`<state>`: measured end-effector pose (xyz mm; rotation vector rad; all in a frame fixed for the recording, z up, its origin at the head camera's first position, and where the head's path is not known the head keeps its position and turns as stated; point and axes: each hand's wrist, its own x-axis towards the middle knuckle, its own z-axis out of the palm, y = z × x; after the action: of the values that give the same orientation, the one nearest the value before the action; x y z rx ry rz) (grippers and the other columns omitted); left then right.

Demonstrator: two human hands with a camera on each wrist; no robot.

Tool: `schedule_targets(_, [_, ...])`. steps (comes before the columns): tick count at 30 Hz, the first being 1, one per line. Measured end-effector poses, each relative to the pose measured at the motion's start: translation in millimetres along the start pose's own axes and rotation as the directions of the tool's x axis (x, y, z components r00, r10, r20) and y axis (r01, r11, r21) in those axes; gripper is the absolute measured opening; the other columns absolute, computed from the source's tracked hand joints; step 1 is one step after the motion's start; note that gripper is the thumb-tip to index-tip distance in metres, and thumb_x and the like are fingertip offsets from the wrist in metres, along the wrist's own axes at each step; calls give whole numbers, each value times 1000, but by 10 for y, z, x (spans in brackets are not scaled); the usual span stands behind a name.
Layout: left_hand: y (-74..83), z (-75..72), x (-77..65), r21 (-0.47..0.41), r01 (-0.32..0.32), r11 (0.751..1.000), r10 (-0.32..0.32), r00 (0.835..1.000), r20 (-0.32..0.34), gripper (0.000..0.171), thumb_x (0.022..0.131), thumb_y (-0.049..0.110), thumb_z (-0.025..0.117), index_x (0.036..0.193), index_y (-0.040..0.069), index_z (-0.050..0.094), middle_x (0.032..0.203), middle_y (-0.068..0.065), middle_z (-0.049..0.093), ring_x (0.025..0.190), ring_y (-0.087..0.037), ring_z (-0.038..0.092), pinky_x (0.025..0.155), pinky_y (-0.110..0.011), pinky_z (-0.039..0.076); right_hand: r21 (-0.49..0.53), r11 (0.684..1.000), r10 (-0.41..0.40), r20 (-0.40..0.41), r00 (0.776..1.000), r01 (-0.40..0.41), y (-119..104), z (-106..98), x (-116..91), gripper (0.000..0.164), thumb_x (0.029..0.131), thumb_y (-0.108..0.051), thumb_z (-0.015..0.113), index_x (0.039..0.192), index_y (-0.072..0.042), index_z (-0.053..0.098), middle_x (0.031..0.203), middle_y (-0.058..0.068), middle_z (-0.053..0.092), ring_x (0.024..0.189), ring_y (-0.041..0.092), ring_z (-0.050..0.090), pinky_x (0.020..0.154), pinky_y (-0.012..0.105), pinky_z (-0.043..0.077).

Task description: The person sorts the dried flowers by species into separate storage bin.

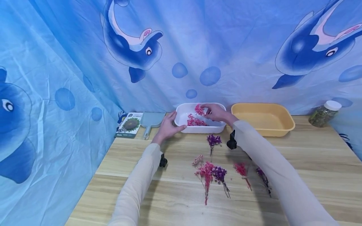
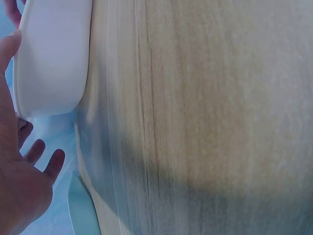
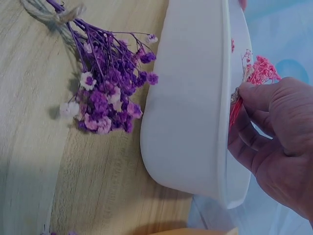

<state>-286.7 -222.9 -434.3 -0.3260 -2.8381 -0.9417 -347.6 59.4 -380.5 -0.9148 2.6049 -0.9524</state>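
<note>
My left hand (image 1: 168, 127) holds the left end of a white plastic basin (image 1: 203, 129), thumb on its near rim and fingers at the left corner. In the left wrist view, some fingers (image 2: 55, 163) stand off the basin. Over the basin's interior, my right hand (image 1: 217, 113) pinches a small bunch of pink dried flowers (image 3: 261, 72) by its tied stems, between thumb and fingers. More pink dried flowers (image 1: 195, 121) lie inside the basin. A purple dried-flower bunch (image 3: 105, 95), tied with twine, lies on the table before it.
Pink (image 1: 207, 172), purple (image 1: 220, 174) and other small dried bunches lie on the wooden table (image 1: 118, 182) between my arms. An orange-yellow basin (image 1: 263, 131) stands to the right, with a lidded jar (image 1: 324, 114) beyond. A dustpan (image 1: 152, 119) and seed packet (image 1: 130, 125) lie left.
</note>
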Motion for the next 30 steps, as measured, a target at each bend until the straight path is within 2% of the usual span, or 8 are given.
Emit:
schedule_targets(2, [5, 14, 0, 0, 3, 1000, -3, 1000, 4, 100, 82, 55, 76, 154, 1, 32, 160, -15, 30, 146, -33, 24, 118, -50, 19, -20, 999, -30, -12, 999, 30, 8, 18, 4, 55, 92, 5, 57, 146, 4, 45, 99, 20, 67, 80, 34, 65, 64, 36, 53])
schedule_targets(6, [12, 37, -6, 4, 7, 1000, -7, 1000, 6, 100, 81, 55, 76, 154, 1, 32, 160, -16, 30, 146, -33, 24, 118, -51, 20, -54, 996, -78, -33, 996, 76, 23, 29, -4, 51, 91, 9, 51, 142, 8, 48, 111, 26, 67, 93, 32, 65, 74, 40, 52])
schedule_targets(10, [15, 41, -15, -1, 4, 1000, -4, 1000, 8, 101, 81, 54, 77, 153, 0, 32, 160, -17, 30, 146, -34, 24, 117, -54, 21, -54, 998, -40, -60, 997, 37, -15, 8, -48, 47, 95, 5, 51, 143, 5, 50, 115, 26, 66, 96, 34, 65, 71, 39, 52])
schedule_targets(15, [20, 9, 6, -7, -5, 1000, 5, 1000, -6, 100, 81, 52, 78, 153, -1, 33, 160, -18, 30, 146, -37, 24, 117, -56, 20, -4, 1000, 0, -158, 987, -1, -89, -35, -158, 43, 99, -4, 53, 141, 5, 52, 111, 23, 66, 98, 33, 64, 77, 41, 54])
schedule_targets(18, [17, 1, 23, -1, -4, 1000, 4, 1000, -3, 100, 82, 52, 77, 153, -1, 32, 160, -18, 30, 146, -37, 24, 117, -55, 20, 52, 999, 7, -215, 977, 5, -174, -42, -330, 42, 99, -6, 55, 138, 6, 53, 107, 23, 67, 96, 34, 65, 78, 42, 55])
schedule_targets(22, [23, -9, 44, 0, -3, 1000, 3, 1000, 0, 100, 82, 53, 77, 153, 0, 32, 160, -18, 30, 146, -36, 24, 117, -54, 20, 114, 993, -3, -264, 964, 35, -320, 3, -658, 42, 97, -7, 59, 136, 7, 54, 99, 21, 69, 85, 36, 68, 68, 38, 57])
schedule_targets(25, [24, -13, 54, 0, -3, 1000, 3, 1000, -3, 100, 82, 52, 77, 153, -1, 32, 160, -18, 30, 146, -36, 24, 117, -53, 19, 148, 988, -10, -273, 962, 52, -431, 92, -938, 42, 95, -7, 62, 135, 6, 55, 96, 19, 70, 77, 34, 69, 60, 35, 57])
schedule_targets(30, [-2, 3, 47, 3, 4, 1000, -4, 1000, 7, 100, 82, 53, 76, 154, 0, 31, 160, -16, 29, 146, -36, 23, 118, -53, 19, 226, 973, 23, -276, 961, 42, -585, 302, -1388, 46, 93, -3, 67, 136, 5, 53, 94, 14, 69, 68, 24, 68, 53, 36, 58])
